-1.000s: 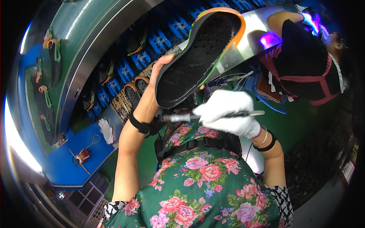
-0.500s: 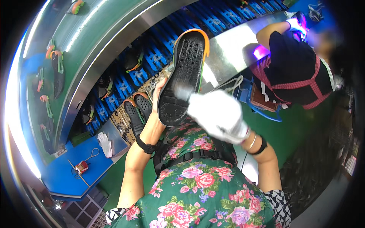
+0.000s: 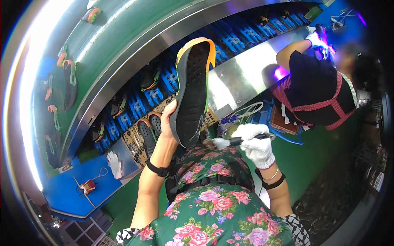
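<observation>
My bare left hand grips a black shoe sole by its left edge, near the lower end. The sole stands nearly upright before me, with an orange and green rim round its upper end and small dimples on its inner face. On my right hand is a white knitted glove, closed around the dark handle of a brush. The pale bristles point left, toward the sole's lower end, with a small gap between. The brush tip is partly blurred, and the fingers behind the sole are hidden.
A conveyor with blue racks carries several soles. Two more soles lie on a patterned board. A white glove and a red-labelled container rest on the blue table. At right, a person works beside a blue stool.
My right hand has drawn the brush off the sole's inner face, down and to the right. The sole has tilted and shifted slightly left, and its face looks less shiny.
</observation>
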Demonstrator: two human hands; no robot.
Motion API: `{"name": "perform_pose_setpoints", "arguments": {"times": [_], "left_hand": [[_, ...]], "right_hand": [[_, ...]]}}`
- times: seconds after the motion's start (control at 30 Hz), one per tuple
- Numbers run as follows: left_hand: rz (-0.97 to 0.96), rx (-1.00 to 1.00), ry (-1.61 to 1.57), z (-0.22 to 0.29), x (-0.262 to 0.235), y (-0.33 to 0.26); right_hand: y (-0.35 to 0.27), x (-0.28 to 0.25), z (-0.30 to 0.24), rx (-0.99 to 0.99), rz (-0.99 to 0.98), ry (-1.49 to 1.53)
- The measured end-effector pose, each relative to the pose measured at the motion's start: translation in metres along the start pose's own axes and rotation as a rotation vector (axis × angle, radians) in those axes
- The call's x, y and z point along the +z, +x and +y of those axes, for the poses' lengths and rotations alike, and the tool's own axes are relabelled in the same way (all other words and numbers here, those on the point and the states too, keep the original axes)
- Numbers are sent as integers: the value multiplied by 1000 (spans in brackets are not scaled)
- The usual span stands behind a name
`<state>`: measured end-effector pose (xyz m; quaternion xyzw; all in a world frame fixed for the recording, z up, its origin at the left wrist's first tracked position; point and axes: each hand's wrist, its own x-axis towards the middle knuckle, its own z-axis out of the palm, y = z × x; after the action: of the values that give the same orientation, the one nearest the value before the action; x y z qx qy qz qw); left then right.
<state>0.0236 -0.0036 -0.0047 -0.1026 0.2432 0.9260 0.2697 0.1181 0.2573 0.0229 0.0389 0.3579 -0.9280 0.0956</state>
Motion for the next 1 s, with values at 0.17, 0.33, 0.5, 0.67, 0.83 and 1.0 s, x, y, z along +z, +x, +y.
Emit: {"name": "perform_pose_setpoints", "arguments": {"times": [0.17,0.33,0.5,0.67,0.83,1.0], "left_hand": [[-10,69,258,7,31,-13],[7,109,335,8,47,-21],[31,46,99,15,43,-33],[-168,16,-160,25,67,-43],[-548,-142,-562,43,36,-59],[-634,-103,-607,53,33,-61]], "right_hand": [[-7,-45,18,-58,125,123],[-11,-59,31,14,264,170],[-9,-67,37,36,288,166],[-1,-64,42,39,308,207],[6,-58,46,40,296,212],[10,-57,52,58,298,194]]}}
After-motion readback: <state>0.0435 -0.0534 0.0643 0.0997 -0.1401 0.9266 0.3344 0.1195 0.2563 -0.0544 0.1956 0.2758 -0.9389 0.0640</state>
